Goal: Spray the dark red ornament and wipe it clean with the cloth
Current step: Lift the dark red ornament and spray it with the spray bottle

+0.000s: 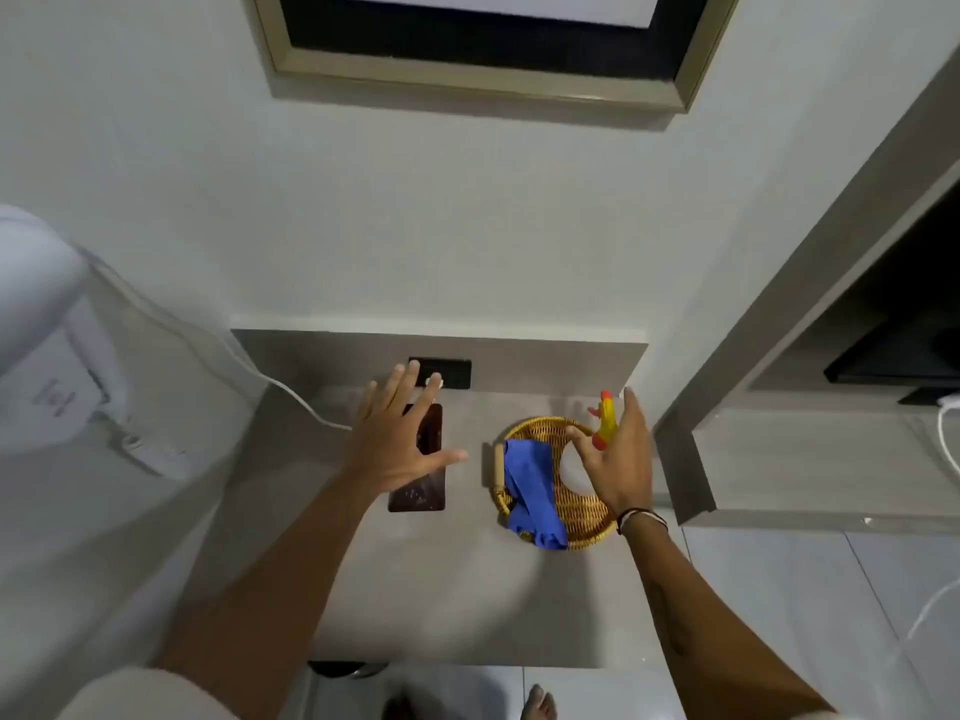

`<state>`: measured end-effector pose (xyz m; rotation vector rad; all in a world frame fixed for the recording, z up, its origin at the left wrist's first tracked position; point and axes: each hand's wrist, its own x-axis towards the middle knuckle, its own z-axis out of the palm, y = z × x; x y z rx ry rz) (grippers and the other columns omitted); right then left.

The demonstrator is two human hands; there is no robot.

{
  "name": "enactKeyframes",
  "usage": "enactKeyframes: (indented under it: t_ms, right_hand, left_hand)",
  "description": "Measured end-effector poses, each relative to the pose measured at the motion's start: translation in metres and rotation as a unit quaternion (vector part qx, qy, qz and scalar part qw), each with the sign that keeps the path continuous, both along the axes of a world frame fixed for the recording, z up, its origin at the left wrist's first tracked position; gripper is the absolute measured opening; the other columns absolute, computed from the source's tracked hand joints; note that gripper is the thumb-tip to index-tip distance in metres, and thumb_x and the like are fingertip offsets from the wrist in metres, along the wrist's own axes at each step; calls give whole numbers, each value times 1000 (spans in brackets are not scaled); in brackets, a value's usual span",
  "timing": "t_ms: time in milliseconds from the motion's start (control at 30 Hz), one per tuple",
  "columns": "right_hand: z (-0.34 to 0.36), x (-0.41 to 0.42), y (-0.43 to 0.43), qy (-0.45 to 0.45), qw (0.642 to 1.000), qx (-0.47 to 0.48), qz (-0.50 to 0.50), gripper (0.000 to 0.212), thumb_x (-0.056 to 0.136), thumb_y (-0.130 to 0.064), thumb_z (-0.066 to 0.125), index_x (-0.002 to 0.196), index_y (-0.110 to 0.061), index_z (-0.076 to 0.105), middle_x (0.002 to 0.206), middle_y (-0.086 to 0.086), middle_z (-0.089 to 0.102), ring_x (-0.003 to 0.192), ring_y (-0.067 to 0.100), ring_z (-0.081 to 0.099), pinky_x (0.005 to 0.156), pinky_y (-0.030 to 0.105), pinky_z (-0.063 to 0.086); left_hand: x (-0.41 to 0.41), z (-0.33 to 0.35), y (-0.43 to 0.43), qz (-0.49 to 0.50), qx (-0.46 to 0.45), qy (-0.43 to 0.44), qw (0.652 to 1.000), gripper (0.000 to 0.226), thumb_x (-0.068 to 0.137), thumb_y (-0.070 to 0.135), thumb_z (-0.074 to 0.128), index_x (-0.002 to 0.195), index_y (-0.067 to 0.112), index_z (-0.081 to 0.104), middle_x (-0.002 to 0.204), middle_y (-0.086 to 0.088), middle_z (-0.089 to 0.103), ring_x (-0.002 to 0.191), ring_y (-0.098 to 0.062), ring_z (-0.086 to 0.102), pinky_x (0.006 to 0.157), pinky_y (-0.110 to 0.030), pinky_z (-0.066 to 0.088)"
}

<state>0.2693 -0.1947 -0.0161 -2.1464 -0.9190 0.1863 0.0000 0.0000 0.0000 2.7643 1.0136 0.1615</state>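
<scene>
Two hands are over the grey table (441,589), neither gripping anything. The dark red ornament (418,491), a flat rectangular piece, lies on the table left of the wicker basket (582,527), apart from it. Its long axis runs from the near table edge toward the wall; which end is its top cannot be told. The left hand (395,439), fingers spread, hovers over the ornament's far half. The right hand (618,465), open, is above the basket's right side, by the spray bottle (605,418), possibly touching it. The blue cloth (530,491) lies in the basket's left part.
</scene>
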Motion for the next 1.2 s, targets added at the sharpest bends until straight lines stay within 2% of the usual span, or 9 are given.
enactKeyframes:
  t_ms: [200, 400, 500, 600, 767, 833, 967, 1033, 1200]
  right_hand:
    - [-29, 2, 9, 107, 994, 25, -21, 60, 98, -15, 74, 151, -27, 47, 136, -10, 68, 96, 4, 67, 97, 40, 60]
    - [-35, 8, 27, 108, 992, 39, -41, 48, 100, -13, 72, 146, -14, 59, 108, -2, 75, 98, 17, 70, 99, 41, 60]
    - [-25, 10, 29, 78, 993, 88, -23, 52, 102, -19, 70, 151, -16, 55, 107, 0, 77, 95, 10, 72, 93, 20, 55]
    - [-5, 8, 28, 41, 989, 140, -9, 42, 101, -27, 72, 142, -20, 65, 106, -7, 76, 91, -13, 69, 87, -1, 50]
    - [43, -26, 12, 84, 965, 243, 52, 34, 105, -35, 69, 136, -46, 66, 95, -16, 79, 87, 11, 78, 84, 19, 60]
    - [52, -45, 7, 130, 963, 226, 69, 32, 103, -38, 70, 135, -42, 70, 99, -13, 81, 89, 13, 77, 85, 26, 61]
    - [46, -86, 8, 154, 973, 107, 134, 29, 99, -32, 73, 123, -16, 78, 97, 0, 74, 90, 16, 71, 80, 17, 52]
    - [40, -109, 11, 200, 962, 80, 165, 27, 97, -26, 75, 118, -7, 76, 99, 8, 72, 90, 18, 70, 75, 23, 52]
    - [29, -145, 29, 269, 926, 54, 260, 41, 102, -4, 66, 143, -13, 67, 112, 11, 80, 108, 21, 76, 96, 31, 62]
  left_hand:
    - [-10, -19, 7, -28, -22, 29, 999, 121, 73, 87, 65, 164, 16, 29, 169, -6, 31, 161, -35, 22, 131, -60, 11]
    - [-17, -8, 17, -44, -112, -38, 992, 107, 56, 65, 94, 144, 20, 50, 138, -1, 56, 130, -25, 51, 122, -51, 30]
    - [-37, -9, 20, -20, -188, -85, 978, 107, 55, 56, 98, 144, 27, 47, 140, 4, 52, 131, -21, 46, 117, -46, 37]
    - [-62, -10, 23, 7, -255, -121, 959, 112, 54, 50, 100, 149, 31, 43, 144, 8, 48, 132, -19, 48, 109, -38, 47]
    - [-89, -12, 27, 39, -306, -143, 940, 120, 52, 45, 101, 154, 28, 41, 149, 7, 49, 135, -16, 52, 112, -34, 47]
    - [-94, -13, 29, 45, -315, -147, 937, 121, 53, 41, 102, 155, 28, 40, 149, 7, 50, 135, -15, 53, 113, -35, 47]
    - [-102, -16, 31, 53, -320, -151, 934, 120, 54, 32, 105, 155, 30, 40, 143, 15, 52, 131, 3, 52, 112, -31, 48]
    - [-104, -16, 31, 51, -316, -147, 936, 120, 54, 32, 105, 155, 30, 40, 143, 14, 53, 130, 0, 54, 111, -32, 49]
    - [-103, -15, 31, 31, -280, -144, 949, 120, 52, 36, 105, 154, 23, 44, 146, 4, 57, 134, -17, 57, 114, -36, 49]
